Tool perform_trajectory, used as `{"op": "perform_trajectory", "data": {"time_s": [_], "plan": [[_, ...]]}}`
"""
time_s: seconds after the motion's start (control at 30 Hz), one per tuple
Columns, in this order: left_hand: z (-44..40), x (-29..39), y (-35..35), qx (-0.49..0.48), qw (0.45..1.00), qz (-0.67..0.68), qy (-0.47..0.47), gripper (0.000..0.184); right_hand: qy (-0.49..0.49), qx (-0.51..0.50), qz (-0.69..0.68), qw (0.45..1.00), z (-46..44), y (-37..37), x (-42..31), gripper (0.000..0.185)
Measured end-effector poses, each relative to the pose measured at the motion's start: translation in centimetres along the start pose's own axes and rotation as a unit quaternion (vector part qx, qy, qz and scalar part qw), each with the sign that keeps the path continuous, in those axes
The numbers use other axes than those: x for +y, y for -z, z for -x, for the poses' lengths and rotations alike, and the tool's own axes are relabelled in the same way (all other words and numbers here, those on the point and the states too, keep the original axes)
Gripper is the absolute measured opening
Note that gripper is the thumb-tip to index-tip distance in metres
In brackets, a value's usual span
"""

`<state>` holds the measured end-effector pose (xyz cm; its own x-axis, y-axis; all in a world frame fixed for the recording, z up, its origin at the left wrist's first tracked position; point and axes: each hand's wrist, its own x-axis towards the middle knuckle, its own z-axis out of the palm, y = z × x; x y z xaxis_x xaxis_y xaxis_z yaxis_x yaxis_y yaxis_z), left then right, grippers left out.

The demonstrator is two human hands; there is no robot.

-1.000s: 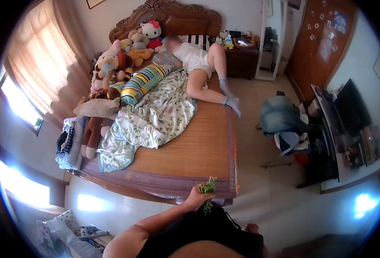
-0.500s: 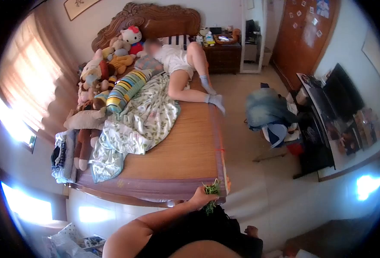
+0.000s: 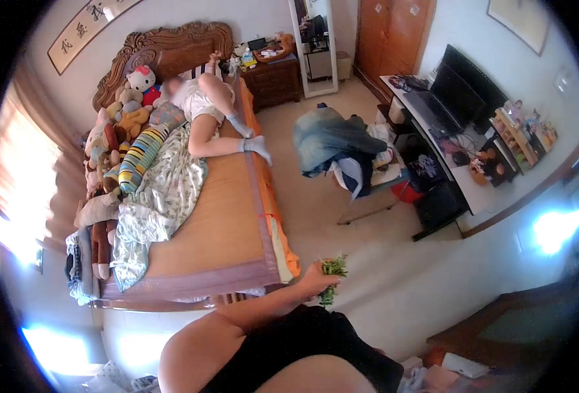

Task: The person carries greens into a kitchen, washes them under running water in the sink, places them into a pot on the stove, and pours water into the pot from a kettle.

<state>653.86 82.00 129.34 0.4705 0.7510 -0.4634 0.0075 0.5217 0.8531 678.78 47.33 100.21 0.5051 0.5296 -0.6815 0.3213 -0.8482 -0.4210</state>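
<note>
Head view: my left hand [image 3: 316,280] is closed round the middle of a bunch of leafy greens [image 3: 333,266], held over the floor [image 3: 388,281] near the corner of the bed [image 3: 198,255]. Can't see my right hand. Grip should be snug, not crushing: fingers wrapped round all stems, wrist steady, clear of the bed edge. Greens look fresh, small-leaved, a bit ragged, sticking out above and below the fist.

Wearer, head cam: plain black cloth garment [image 3: 289,334], curved edge, approx. uniform colour. L arm [image 3: 253,314] bare, shoulder to wrist; L hand [image 3: 314,279] bare.
</note>
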Motion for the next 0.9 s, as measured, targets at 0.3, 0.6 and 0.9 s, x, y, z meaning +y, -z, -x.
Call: {"op": "perform_trajectory", "data": {"time_s": [0.3, 0.6, 0.9], "plan": [[-8.3, -1.0, -16.8, -0.110, 0.991, -0.066, -0.028, 0.026, -0.127, -0.058, -0.234, 0.962, -6.5, 11.0, 13.0, 0.020], [-22.8, 3.7, -34.3, -0.272, 0.952, -0.131, 0.045, 0.027, -0.102, 0.041, -0.542, 0.833, -11.7, 13.0, 11.8, 0.019], [-36.3, 4.9, -61.3, -0.407, 0.878, -0.245, 0.062, 0.017, -0.186, 0.346, -0.398, 0.829, -16.4, 29.8, 9.2, 0.022]]}}
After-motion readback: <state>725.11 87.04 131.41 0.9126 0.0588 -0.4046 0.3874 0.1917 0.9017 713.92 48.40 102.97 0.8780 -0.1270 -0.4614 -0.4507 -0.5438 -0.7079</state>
